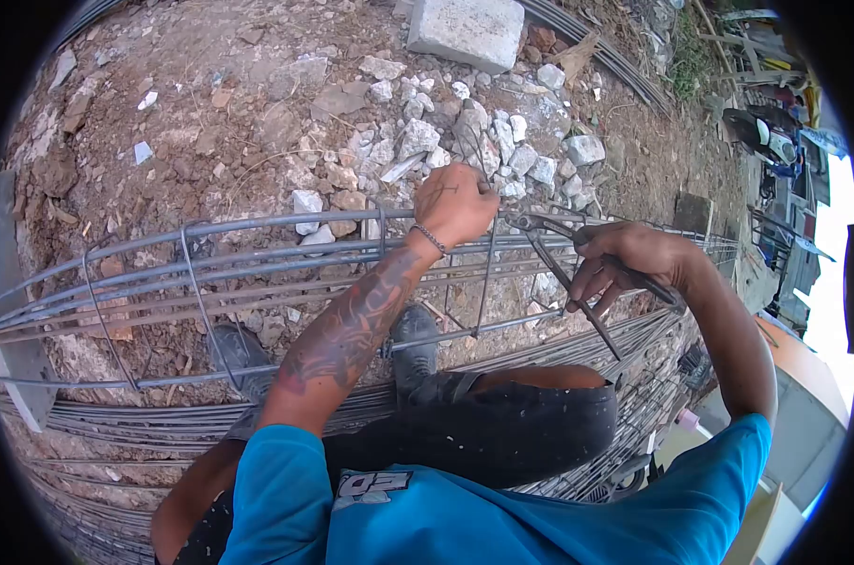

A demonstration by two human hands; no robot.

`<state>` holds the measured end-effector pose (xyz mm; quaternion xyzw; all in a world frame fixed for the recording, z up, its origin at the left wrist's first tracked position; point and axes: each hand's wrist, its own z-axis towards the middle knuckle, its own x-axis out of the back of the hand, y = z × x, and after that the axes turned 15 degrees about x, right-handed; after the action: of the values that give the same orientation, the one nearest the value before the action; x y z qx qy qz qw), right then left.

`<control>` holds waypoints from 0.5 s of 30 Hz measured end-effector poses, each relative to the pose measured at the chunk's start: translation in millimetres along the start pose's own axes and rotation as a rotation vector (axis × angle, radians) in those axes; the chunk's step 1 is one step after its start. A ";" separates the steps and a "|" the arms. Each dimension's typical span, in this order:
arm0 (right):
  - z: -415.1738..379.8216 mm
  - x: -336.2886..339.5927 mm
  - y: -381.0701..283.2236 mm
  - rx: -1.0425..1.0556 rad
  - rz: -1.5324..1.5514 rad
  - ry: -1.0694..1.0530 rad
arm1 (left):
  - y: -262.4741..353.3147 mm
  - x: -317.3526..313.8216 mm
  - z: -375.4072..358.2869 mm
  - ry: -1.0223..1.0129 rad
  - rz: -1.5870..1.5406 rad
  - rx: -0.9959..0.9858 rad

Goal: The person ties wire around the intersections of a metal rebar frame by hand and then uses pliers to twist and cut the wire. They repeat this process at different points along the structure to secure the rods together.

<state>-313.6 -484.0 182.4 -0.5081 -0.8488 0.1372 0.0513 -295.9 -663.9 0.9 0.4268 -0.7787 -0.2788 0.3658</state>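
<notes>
My left hand point(453, 202) is closed in a fist just above the top bars of a long rebar cage point(286, 222). A thin dark wire point(474, 146) shows at its fingers, partly lost against the rubble. My right hand point(634, 256) grips a pair of long-handled pincers point(556, 264), the handles spread apart. The pincers' jaws point left and sit at the top bars, close beside my left fist. Whether the jaws bite on wire is too small to tell. Bent stirrups point(196, 292) ring the cage's long bars.
Broken white stones point(418, 139) and a concrete block point(467, 33) lie beyond the cage. My shoes point(414, 353) stand among the bars. Bundled rods point(126, 424) run beneath my legs. A board point(22, 377) stands at the cage's left end; a motorcycle point(771, 137) is at far right.
</notes>
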 end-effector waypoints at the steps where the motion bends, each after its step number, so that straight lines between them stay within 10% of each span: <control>1: 3.9 0.3 -6.2 -0.016 -0.001 0.001 | -0.3 0.7 0.8 -0.009 -0.009 0.009; 15: 28.6 7.2 -48.6 -0.224 -0.065 -0.085 | -5.5 4.6 6.5 -0.122 -0.027 -0.030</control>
<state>-364.8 -504.5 168.6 -0.4768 -0.8761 0.0613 -0.0374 -300.3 -669.7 -5.5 0.4140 -0.7895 -0.3206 0.3202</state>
